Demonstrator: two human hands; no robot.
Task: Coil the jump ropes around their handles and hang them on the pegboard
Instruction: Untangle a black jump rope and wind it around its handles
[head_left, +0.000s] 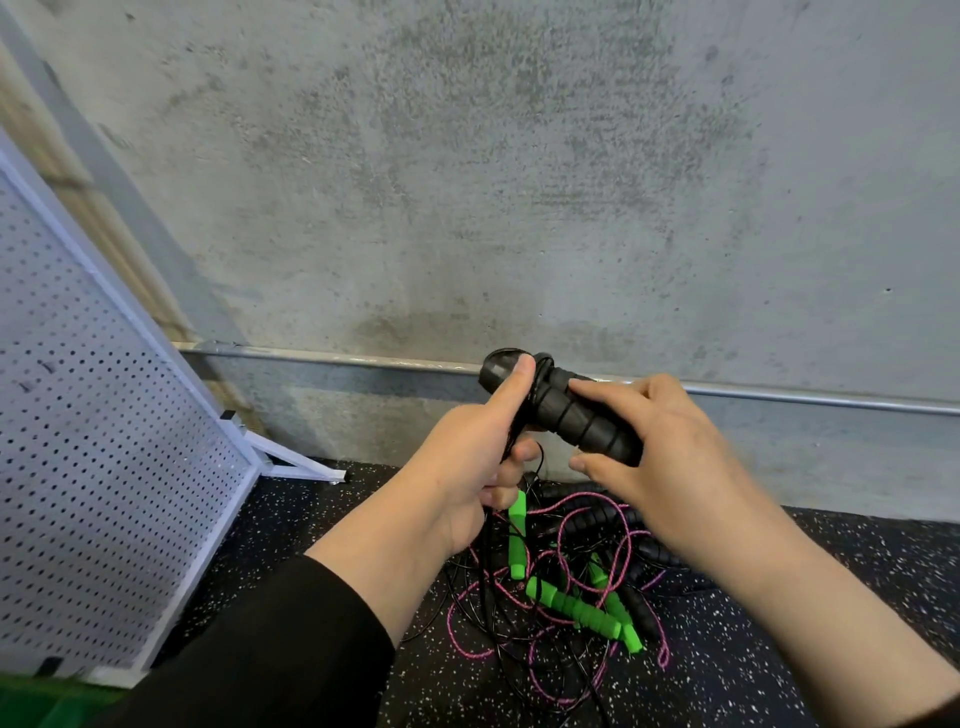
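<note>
I hold a pair of black ribbed jump-rope handles (576, 415) up in front of the concrete wall. My left hand (467, 467) grips the left handle end, thumb along it, and pinches the thin black cord (519, 431) wrapped near the top. My right hand (660, 447) grips the right handle between fingers and thumb. Below them, on the floor, lies a tangled pile of ropes (561, 587): bright green handles (571, 608), black handles, pink cord and black cord. The white pegboard (104, 467) stands at the left, leaning on its frame.
The grey concrete wall (519, 182) is straight ahead, with a metal conduit (805, 397) running along its base. Black speckled rubber flooring (753, 649) lies under the rope pile. The pegboard's white foot (301, 467) juts out on the floor.
</note>
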